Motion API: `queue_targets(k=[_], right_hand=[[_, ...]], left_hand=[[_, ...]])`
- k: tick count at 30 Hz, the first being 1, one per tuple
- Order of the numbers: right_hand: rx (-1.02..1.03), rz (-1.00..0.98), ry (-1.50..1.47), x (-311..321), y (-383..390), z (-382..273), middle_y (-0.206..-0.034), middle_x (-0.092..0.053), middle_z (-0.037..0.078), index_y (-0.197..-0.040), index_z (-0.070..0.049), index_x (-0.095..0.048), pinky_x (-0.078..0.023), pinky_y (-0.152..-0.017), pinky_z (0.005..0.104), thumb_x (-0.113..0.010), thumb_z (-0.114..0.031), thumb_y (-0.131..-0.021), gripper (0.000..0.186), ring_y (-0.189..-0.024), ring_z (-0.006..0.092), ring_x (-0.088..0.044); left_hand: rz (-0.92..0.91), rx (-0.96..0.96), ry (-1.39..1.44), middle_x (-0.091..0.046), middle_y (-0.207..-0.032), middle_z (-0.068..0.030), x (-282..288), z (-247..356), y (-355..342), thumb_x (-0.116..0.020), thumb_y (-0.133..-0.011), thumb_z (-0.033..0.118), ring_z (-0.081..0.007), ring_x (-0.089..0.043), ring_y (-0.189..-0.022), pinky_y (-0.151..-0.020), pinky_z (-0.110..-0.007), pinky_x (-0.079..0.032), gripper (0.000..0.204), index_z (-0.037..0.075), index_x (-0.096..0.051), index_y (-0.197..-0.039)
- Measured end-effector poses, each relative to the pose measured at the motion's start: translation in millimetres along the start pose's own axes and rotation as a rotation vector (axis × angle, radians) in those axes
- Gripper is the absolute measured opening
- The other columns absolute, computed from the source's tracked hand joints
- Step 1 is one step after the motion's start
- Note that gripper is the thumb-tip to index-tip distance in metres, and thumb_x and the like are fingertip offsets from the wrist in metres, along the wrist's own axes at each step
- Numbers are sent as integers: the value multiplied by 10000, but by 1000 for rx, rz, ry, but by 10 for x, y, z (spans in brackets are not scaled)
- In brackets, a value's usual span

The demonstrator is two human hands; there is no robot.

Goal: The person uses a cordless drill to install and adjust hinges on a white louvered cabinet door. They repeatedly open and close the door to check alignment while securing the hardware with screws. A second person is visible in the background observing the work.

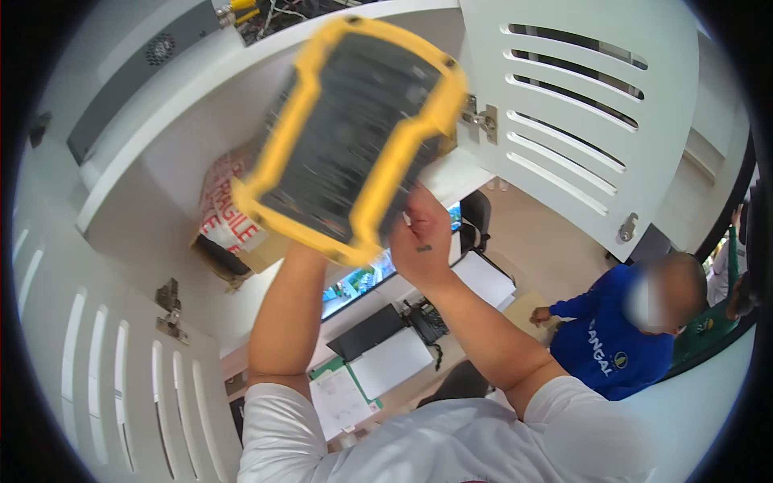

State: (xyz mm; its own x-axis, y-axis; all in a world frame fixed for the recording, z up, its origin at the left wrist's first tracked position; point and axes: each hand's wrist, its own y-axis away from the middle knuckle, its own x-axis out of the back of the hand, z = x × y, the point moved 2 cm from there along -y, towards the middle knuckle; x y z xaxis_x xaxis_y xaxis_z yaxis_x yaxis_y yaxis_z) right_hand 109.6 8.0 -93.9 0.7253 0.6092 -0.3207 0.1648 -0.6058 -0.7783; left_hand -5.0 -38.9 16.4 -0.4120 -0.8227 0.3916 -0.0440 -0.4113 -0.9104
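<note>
Raised in front of me is a boxy black case with a thick yellow frame, tilted and slightly blurred; I cannot make out its exact kind. My right hand grips its near right edge, fingers partly hidden against it. My left forearm rises to the near left end of the case, which hides my left hand. Left of the case, a brown carton wrapped in white tape with red print sits inside the white cabinet.
Slotted white doors stand open at right and left. A curved shelf edge runs above, with a grey device and cables. Below are a monitor, a desk phone and papers. A person in blue is at right.
</note>
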Motion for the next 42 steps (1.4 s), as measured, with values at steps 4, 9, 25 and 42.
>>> queue_targets(k=[4, 9, 25, 42], right_hand=[[-519, -81, -1003, 57, 323, 232, -1255, -657, 106, -1509, -10, -506, -537, -986, 310, -628, -53, -1026, 501, -1117, 187, -667], [-436, -62, -921, 367, 370, 266, -1272, -655, 92, -1487, -19, -520, -534, -999, 308, -633, -111, -1041, 469, -1132, 182, -661], [-296, -271, -21, 371, -252, 335, -1232, -698, 68, -1430, -9, -582, -542, -964, 298, -664, -175, -1049, 423, -1057, 172, -681], [-303, 152, -645, 588, -940, 239, -1124, -708, 38, -1306, -21, -635, -566, -883, 311, -677, -199, -1063, 304, -957, 155, -670]], left_hand=[[141, -546, 37, -726, -1191, -179, -15, 375, -93, -700, -924, 169, -340, -696, -1178, -1109, -540, -510, 311, 0, -681, -1184], [83, -745, -331, -720, -963, -46, -59, 733, -19, -771, -792, 159, -277, -746, -1091, -1082, -546, -471, 157, 115, -653, -885], [402, -823, -518, -687, -886, 79, -105, 736, 37, -830, -804, 226, -197, -753, -1016, -1197, -643, -278, 284, 250, -548, -827], [-2, -477, 58, -718, -1286, -142, 15, 363, -99, -784, -807, 143, -341, -688, -1240, -1154, -579, -415, 247, 101, -692, -1032]])
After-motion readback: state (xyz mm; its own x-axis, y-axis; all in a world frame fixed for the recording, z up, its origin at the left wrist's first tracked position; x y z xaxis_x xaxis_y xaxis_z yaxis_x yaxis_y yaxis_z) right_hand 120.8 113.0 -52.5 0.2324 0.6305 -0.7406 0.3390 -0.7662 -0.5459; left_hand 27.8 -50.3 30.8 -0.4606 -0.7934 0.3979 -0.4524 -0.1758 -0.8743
